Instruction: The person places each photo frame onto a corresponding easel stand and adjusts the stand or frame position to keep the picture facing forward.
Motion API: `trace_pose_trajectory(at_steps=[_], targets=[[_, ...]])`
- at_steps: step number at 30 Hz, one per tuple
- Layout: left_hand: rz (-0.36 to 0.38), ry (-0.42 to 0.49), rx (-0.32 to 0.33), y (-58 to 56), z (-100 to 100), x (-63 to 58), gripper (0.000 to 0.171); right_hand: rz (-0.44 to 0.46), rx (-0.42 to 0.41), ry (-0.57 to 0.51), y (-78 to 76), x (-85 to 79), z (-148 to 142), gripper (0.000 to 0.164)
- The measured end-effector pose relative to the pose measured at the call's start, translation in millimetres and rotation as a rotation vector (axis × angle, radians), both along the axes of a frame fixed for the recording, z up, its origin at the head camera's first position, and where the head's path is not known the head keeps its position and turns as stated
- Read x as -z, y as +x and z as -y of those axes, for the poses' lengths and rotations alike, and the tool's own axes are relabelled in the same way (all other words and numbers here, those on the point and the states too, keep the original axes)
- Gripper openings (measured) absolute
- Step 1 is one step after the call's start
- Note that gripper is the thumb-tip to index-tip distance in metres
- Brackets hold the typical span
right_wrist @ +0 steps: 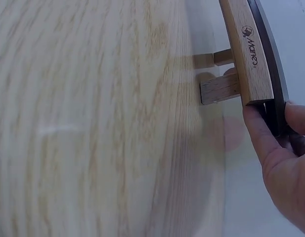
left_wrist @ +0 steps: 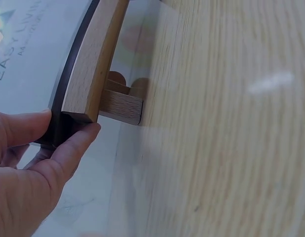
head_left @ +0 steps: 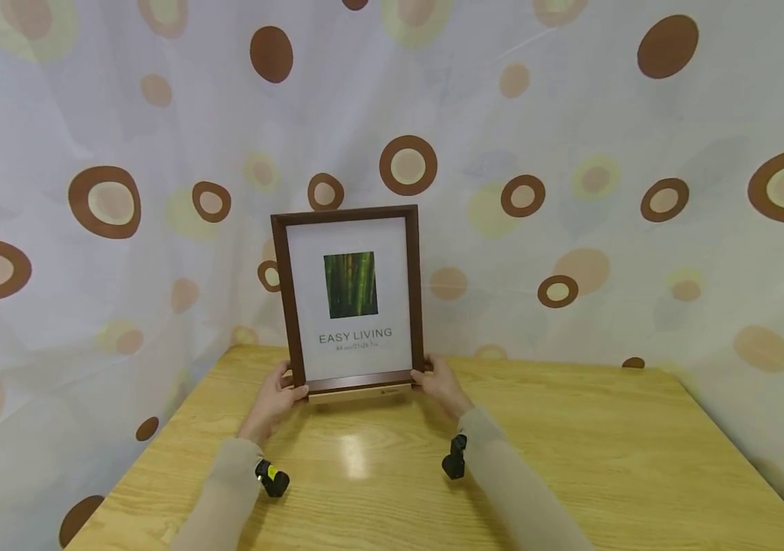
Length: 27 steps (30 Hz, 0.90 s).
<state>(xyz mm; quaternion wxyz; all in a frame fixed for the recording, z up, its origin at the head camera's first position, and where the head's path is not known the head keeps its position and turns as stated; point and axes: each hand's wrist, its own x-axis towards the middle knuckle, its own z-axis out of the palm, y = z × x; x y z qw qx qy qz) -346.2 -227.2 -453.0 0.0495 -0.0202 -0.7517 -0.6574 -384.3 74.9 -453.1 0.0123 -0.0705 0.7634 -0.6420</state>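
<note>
Where I see the picture frame (head_left: 353,325): upright near the bench's far edge, closer to the far-left corner than the far-right, tilted slightly so its lower-left corner sits lower.
Bench (head_left: 612,467): light wood grain, bright glare patch between my two sleeves.
Left hand (head_left: 274,396): pinching the lower-left corner, thumb on the front, fingers round behind. On the left wrist feed one fingertip meets the end of the wooden ledge (left_wrist: 88,64).
Right hand (head_left: 443,384): pinching the lower-right corner, thumb in front, fingers behind. On the right wrist feed a finger reaches the ledge's other end.
Ledge: pale wood, runs along the bottom rail; dark logo with lettering toward its right end.
Stand legs (right_wrist: 221,90): short wooden pieces projecting behind the ledge. Can't tell if they bear on the bench.
Insert: white sheet, green striped picture (head_left: 351,285) in the middle, "EASY LIVING" under it, then a smaller line starting "A4", rest too small for me to read.
Rail: dark brown on all four sides.
Wrist cams: black units, one on the left cuff (head_left: 271,478), one on the right (head_left: 456,457).
Backdrop (head_left: 460,99): pale sheet with brown and cream rings, beyond the bench's far edge.
</note>
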Motion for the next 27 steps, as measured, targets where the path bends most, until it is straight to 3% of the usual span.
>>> trace_pose_trajectory(at_steps=[18,27], targets=[[0.031,0.031,0.037,-1.1,-29.1,-1.7,0.057,0.040,0.040,0.154,14.5,-3.5,-36.6,0.050],[0.032,0.042,0.055,-5.5,-45.7,-0.1,0.056,0.036,0.042,0.136,21.5,-6.1,-54.0,0.050]])
